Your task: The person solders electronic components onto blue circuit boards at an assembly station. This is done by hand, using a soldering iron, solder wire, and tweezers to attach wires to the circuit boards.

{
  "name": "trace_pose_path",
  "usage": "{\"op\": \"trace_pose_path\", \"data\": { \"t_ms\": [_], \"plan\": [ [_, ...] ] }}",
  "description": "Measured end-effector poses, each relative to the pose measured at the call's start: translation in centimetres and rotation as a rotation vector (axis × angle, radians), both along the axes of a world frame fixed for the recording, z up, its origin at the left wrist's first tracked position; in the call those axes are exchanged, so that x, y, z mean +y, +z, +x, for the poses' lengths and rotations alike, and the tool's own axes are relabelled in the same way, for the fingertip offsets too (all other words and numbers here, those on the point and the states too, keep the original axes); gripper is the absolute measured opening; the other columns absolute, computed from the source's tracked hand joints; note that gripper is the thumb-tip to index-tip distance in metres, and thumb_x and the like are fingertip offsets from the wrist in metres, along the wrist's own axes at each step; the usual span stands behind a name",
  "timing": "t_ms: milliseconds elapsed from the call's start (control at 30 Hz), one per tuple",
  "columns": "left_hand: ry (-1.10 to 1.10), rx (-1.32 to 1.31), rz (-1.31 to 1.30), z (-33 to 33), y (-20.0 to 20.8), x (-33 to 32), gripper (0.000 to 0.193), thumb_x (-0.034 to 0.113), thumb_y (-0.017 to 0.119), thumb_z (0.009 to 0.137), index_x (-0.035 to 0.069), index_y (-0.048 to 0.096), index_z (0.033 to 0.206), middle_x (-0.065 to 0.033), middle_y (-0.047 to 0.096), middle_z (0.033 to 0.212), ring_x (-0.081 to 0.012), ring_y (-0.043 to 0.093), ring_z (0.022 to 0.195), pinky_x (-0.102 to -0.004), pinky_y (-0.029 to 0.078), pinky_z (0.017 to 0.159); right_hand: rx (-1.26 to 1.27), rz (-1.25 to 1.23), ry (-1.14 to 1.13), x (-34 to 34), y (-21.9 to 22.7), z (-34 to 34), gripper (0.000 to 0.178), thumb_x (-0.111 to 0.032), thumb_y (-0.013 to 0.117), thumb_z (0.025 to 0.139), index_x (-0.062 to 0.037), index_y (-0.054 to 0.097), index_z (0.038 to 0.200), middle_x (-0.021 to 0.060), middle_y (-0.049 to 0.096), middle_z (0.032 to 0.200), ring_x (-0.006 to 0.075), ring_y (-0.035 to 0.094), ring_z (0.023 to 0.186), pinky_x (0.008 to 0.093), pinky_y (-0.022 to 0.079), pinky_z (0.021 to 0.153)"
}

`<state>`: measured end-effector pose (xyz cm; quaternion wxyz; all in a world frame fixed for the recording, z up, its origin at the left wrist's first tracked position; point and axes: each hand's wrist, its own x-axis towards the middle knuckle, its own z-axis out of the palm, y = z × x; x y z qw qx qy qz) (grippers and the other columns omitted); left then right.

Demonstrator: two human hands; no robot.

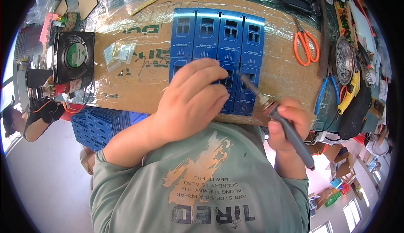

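Note:
A panel of blue circuit boards (229, 53), joined in two rows with cut-out windows, lies on the cardboard in front of me. My left hand (191, 96) rests over the panel's lower left part. Its fingers are bent and close together, the tips at a window in the lower row; whatever they pinch, if anything, is hidden. My right hand (294, 121) is closed round the grey handle of a soldering iron (290, 137). The iron slants up to the left, its tip over the lower row, close to my left fingertips. Whether the tip touches the board I cannot tell.
Orange-handled scissors (306, 47), blue-handled pliers (327, 94), a yellow cutter (350, 93) and a round metal tin (344, 60) lie to the right. At left stand a black fan (75, 56) and a small plastic bag (120, 54). Stacked blue boards (99, 127) sit below the table's left edge.

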<state>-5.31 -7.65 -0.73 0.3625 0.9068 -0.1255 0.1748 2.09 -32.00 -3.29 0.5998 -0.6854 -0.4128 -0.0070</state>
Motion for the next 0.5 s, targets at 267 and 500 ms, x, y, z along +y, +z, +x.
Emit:
{"op": "trace_pose_path", "data": {
  "t_ms": [267, 500],
  "plan": [
    [-0.1, -0.173, -0.167, -1.2, -0.4, -3.3, 0.027, 0.005, 0.074, 0.064, -0.002, 0.065, 0.089, -0.0146, 0.063, 0.102, -0.0315, 0.065, 0.096, -0.0379, 0.055, 0.08, 0.111, -0.084, 0.069, 1.0, 1.0, -1.6, 0.034, -0.006, 0.075, 0.086, -0.0058, 0.061, 0.117, 0.0125, 0.069, 0.089, 0.0271, 0.066, 0.07, 0.0346, 0.052, 0.06],
    [-0.165, -0.193, -0.197, -1.5, -0.5, -3.1, 0.039, 0.004, 0.083, 0.059, -0.004, 0.065, 0.094, -0.0173, 0.065, 0.099, -0.0343, 0.066, 0.091, -0.0399, 0.057, 0.076, 0.179, -0.067, 0.11, 1.6, 1.3, -2.2, 0.038, 0.006, 0.073, 0.079, -0.0045, 0.063, 0.115, 0.0122, 0.066, 0.085, 0.0267, 0.063, 0.066, 0.0337, 0.049, 0.057]
  ]
}}
